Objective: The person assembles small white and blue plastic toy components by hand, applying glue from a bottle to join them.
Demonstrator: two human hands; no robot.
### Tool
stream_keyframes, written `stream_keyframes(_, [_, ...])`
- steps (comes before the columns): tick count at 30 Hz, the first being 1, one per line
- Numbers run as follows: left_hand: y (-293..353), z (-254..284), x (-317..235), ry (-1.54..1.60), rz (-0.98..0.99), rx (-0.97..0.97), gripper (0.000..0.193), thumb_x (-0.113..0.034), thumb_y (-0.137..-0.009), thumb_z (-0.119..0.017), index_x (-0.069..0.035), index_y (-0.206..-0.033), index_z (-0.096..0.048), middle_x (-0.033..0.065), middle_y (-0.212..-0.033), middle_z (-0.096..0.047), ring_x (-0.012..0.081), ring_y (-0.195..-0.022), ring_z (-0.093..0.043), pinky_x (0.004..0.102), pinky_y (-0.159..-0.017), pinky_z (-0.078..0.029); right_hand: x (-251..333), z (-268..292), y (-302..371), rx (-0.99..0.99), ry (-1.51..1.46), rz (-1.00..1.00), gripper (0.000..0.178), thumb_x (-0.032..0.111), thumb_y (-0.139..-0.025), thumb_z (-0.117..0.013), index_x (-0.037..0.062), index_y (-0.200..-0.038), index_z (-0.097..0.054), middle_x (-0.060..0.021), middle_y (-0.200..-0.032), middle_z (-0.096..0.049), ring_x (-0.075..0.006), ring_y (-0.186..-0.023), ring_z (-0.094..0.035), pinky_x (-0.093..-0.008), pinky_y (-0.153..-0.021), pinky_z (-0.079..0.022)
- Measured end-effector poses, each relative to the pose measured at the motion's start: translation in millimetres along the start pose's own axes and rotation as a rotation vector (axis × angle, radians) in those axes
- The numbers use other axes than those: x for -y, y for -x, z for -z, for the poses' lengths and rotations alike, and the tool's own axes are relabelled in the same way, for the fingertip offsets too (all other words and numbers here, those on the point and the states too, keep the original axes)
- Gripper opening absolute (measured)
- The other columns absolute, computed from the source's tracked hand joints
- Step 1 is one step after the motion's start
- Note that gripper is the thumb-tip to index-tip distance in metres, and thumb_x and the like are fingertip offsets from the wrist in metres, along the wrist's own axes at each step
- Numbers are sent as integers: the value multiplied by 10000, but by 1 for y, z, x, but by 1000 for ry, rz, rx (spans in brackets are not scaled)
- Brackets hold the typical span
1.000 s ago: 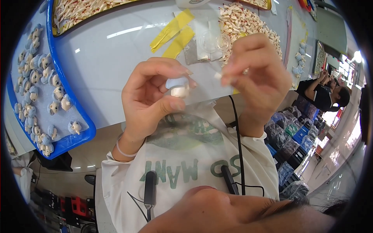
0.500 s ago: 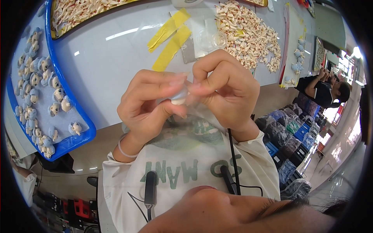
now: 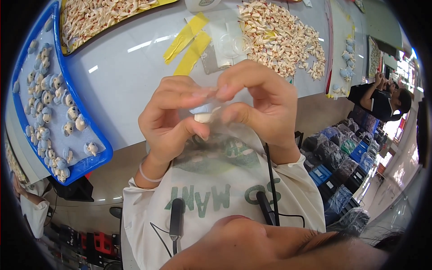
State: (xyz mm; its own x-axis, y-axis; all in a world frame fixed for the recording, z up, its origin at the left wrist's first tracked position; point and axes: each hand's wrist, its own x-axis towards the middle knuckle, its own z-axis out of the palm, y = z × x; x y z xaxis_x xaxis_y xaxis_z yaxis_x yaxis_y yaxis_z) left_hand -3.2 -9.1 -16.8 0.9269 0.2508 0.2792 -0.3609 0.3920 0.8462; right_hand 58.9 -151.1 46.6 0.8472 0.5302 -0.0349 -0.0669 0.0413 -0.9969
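Hands close together at the desk's [image 3: 121,83] near edge: left hand [image 3: 164,108] pinching a small figure piece [image 3: 203,117], right hand [image 3: 265,101] beside it, finger and thumb parted.

Rounded, pale blue above and white below, the piece is blurred and partly covered by fingers. Similar pieces [image 3: 47,97] fill a blue tray [image 3: 107,156] at the desk's left end; toward the far edge lie a tray of cream slivers [image 3: 99,18], yellow tape strips [image 3: 186,38], a clear round dish [image 3: 230,46] and a loose sliver heap [image 3: 281,42]. Green lettering [image 3: 211,198] crosses the pale top [image 3: 148,207].
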Motion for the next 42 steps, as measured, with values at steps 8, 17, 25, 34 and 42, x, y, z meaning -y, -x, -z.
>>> stream_keyframes(8, [3,-2,-6,-39,120,22,402,-211,-629,-757,11,-934,-615,119,-908,-622,167,-780,-545,276,-716,-409,-1,8,-4,28,398,333,188,-116,-562,-652,7,-698,-610,-92,-728,-579,-165,-634,-550,-236,-534,-425])
stream_keyframes(17, [-2,-5,-8,-302,-53,71,361,-196,-610,-758,-41,-907,-624,79,-900,-623,203,-811,-508,288,-717,-414,5,9,3,3,-15,-66,298,-18,-657,-664,45,-928,-555,-35,-775,-584,-122,-722,-560,-251,-662,-459])
stream_keyframes(25, [3,15,-44,-903,-488,162,458,-318,-686,-696,-18,-979,-514,186,-985,-551,340,-887,-551,432,-787,-458,17,82,29,-179,234,-34,381,152,-710,-692,-25,-1004,-526,-78,-892,-585,-136,-794,-568,-253,-741,-451])
stream_keyframes(34, [-21,107,-118,-1776,58,103,342,-87,-904,-378,-48,-1236,-453,130,-1296,-409,280,-1225,-346,383,-990,-275,10,226,56,-763,1732,90,251,86,-729,-610,49,-977,-595,-72,-939,-586,-184,-848,-538,-294,-729,-425])
stream_keyframes(42, [-10,103,-123,-1552,255,116,320,-68,-886,-416,-54,-1198,-487,112,-1276,-422,251,-1203,-374,358,-965,-314,6,183,21,-486,1084,-123,175,3,-697,-615,10,-872,-605,-69,-848,-595,-156,-668,-542,-240,-626,-437])
